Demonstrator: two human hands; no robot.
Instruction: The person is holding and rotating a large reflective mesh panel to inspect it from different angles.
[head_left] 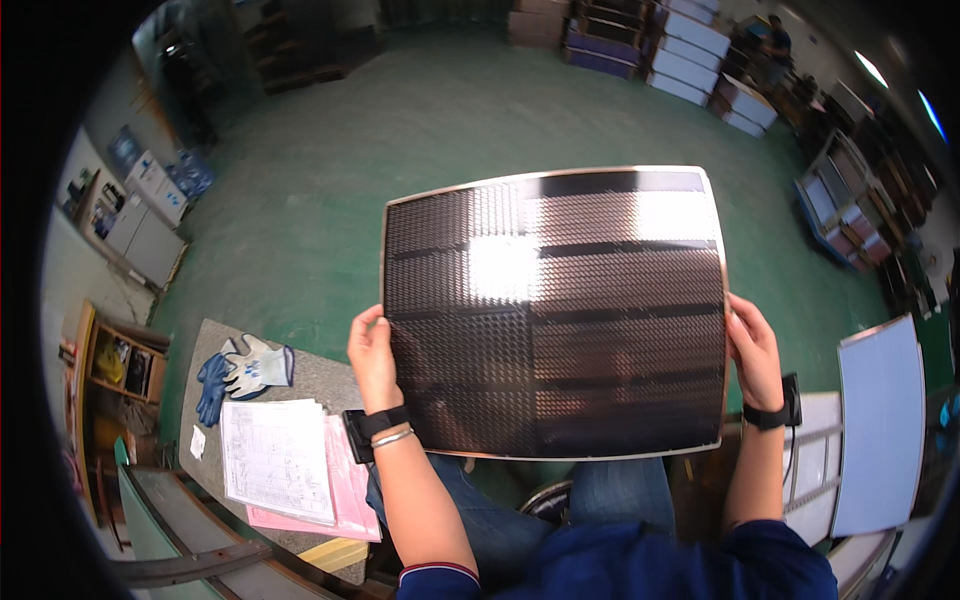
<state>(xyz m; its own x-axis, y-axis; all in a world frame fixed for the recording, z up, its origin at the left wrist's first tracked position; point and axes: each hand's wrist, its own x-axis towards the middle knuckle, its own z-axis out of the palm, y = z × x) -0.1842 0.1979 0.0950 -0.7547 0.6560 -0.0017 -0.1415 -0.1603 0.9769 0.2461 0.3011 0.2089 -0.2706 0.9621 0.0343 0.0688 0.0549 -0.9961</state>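
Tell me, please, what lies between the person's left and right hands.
In the head view, a glossy textured dark panel spans the stretch, its side edges held by the left hand and right hand.

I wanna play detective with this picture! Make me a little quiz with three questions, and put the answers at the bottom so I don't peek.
1. How do the left hand and right hand hold the dark patterned panel?
A) Both on the far edge
B) One at each side edge
C) Both on the near edge

2. True or false: the person is wearing the gloves.

3. Fill in the blank: the sheet showing from under the white papers is coloured ____.

Key
1. B.
2. False: the hands are bare, and the gloves lie on the grey table.
3. Pink.
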